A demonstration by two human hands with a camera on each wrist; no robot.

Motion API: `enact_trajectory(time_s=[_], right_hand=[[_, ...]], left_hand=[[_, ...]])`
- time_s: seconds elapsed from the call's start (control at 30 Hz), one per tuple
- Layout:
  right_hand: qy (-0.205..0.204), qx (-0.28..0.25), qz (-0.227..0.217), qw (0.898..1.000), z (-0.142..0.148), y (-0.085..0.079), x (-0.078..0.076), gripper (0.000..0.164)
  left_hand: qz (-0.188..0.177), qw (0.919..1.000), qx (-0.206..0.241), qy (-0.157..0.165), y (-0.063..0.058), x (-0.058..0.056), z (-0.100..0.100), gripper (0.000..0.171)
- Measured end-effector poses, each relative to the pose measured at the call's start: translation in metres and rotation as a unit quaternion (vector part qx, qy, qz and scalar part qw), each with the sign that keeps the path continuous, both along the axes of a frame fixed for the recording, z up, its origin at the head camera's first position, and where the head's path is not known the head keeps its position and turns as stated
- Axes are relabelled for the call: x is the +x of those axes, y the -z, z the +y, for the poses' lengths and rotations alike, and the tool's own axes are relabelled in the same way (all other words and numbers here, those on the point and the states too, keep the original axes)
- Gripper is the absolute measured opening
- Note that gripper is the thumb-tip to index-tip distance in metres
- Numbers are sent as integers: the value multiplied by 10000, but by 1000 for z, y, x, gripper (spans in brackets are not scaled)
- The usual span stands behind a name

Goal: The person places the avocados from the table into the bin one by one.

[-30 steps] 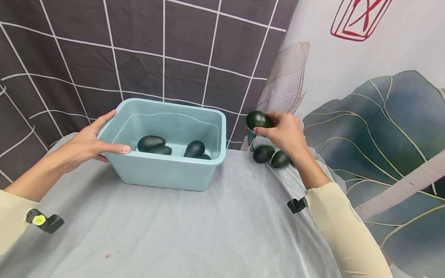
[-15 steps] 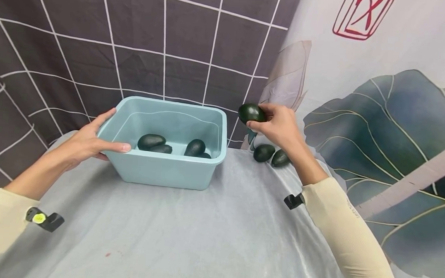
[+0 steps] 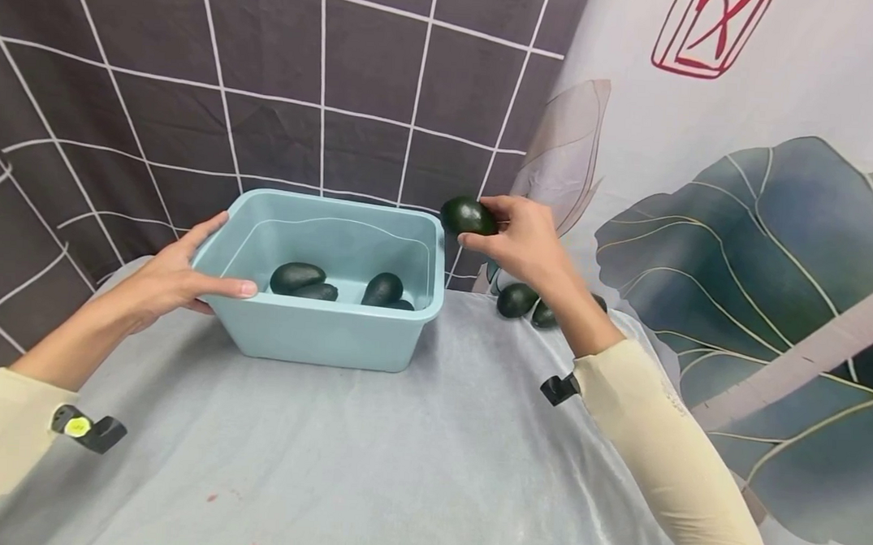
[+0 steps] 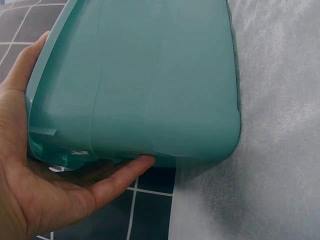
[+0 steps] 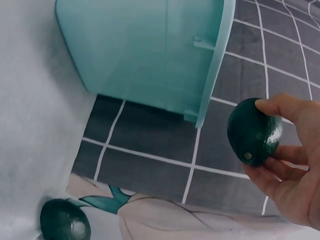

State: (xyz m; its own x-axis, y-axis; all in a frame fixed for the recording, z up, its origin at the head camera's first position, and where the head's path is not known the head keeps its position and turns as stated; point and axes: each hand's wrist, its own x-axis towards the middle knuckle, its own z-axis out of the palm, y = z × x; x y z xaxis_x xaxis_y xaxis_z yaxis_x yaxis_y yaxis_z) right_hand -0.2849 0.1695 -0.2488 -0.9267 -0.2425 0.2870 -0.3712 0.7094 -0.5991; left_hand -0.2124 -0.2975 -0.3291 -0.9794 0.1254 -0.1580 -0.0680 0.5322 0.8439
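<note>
A light blue plastic bin [image 3: 324,333] stands on the cloth-covered table, with several dark green avocados [image 3: 297,278] lying inside. My left hand [image 3: 165,281] grips its left end, the thumb along the front rim and the fingers at the far side. In the left wrist view, that hand [image 4: 55,200] reaches around the rim of the bin [image 4: 160,80]. Held up between the thumb and fingers of my right hand [image 3: 529,240] is another avocado [image 3: 470,216], just beyond the bin's right rim. The right wrist view shows this avocado [image 5: 254,131] with its stem end visible.
More avocados [image 3: 517,300] lie on the grey cloth [image 3: 311,454] right of the bin, partly hidden behind my right forearm. A dark curtain with white grid lines [image 3: 372,74] hangs close behind the bin. A leaf-patterned cloth [image 3: 774,238] hangs at the right.
My right hand has carried the avocado left and slightly up, from above the loose avocados to near the bin's right rim. The left hand and bin have stayed in place.
</note>
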Motion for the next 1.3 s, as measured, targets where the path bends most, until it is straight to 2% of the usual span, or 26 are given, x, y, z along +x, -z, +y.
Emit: enact_trajectory(time_s=[0.73,1.3], right_hand=[[-389,181,104,9990,-47,0,-7,69],[-325,358,-106,9988,-67,15,-30,69]], left_hand=[[-25,10000,-33,-38,1,0,-2,129],[-11,10000,-54,-65,-1,0,0,129]])
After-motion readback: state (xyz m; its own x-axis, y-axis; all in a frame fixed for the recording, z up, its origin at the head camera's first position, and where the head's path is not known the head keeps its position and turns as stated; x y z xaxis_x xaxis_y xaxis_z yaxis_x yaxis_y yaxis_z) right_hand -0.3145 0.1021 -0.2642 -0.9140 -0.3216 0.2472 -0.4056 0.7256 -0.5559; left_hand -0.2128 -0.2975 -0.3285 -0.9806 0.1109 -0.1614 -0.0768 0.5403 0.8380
